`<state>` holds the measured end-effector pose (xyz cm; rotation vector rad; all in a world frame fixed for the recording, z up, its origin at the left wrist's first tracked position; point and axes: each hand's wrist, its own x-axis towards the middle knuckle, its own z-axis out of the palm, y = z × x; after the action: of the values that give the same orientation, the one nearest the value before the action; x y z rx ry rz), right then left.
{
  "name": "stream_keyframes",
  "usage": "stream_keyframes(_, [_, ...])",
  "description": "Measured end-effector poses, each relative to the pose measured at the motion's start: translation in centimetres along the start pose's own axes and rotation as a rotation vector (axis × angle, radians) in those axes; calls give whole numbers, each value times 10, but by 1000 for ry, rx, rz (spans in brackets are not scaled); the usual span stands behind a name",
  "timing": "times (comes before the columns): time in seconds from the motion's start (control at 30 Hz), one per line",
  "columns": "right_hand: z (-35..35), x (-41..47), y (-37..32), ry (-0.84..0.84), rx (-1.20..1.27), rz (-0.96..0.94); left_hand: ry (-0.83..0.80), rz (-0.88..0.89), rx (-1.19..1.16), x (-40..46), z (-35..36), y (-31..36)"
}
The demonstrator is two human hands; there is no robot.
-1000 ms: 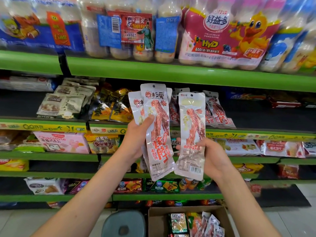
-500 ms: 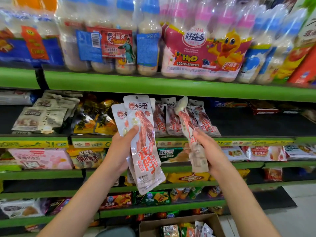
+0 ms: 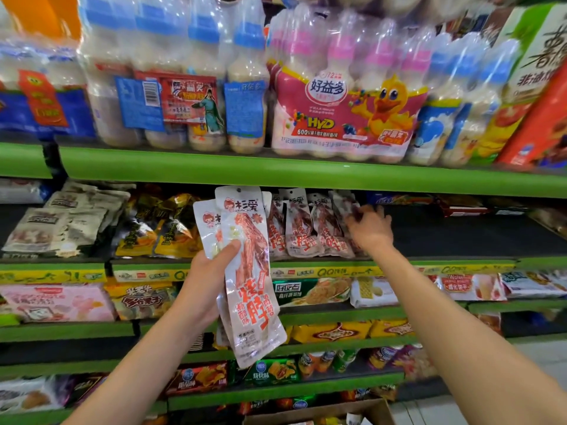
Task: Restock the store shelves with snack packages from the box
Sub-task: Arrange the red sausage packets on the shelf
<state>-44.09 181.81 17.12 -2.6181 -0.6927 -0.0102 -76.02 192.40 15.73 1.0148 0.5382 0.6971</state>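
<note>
Snack packets [image 3: 250,271], long clear pouches with red print, fan upward from your left hand [image 3: 204,280], whose thumb presses across the front one while the fingers curl behind the bundle. The bundle stands upright in front of the shelves, its top level with the second shelf. Low in the view, the open cardboard box [image 3: 322,417] sits on the floor just beside the bottom shelf, a few packets showing inside. Farther in, your right hand [image 3: 369,230] reaches onto the dark second shelf [image 3: 460,237], fingers loosely spread and touching the rightmost packet [image 3: 345,210] of a row of matching pouches [image 3: 302,228] that lean upright there; whether it pinches that packet cannot be told through the blur. To the left of the row lie yellow bags [image 3: 165,231] and pale grey bags [image 3: 61,219]. Above, on the green-edged top shelf [image 3: 276,170], stand wrapped packs of milk drink bottles [image 3: 343,96], one bearing a yellow duck.
</note>
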Motion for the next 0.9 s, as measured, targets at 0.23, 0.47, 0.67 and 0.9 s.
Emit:
stream_keyframes(0.23, [6,-6,7,-119,-56,-123,8,-38,-41,3,5,2])
stream_keyframes(0.47, [-1,-105,-46,80,243,-444,-38,-70,-37,4,17,-4])
stream_keyframes(0.67, [9,-202,-83,-226,576,-462,-55,-10,-44,4,15,-12])
stream_keyframes(0.9, [21,-225,-84,-230,694,-430,-54,-9,-86,-5,1,-14])
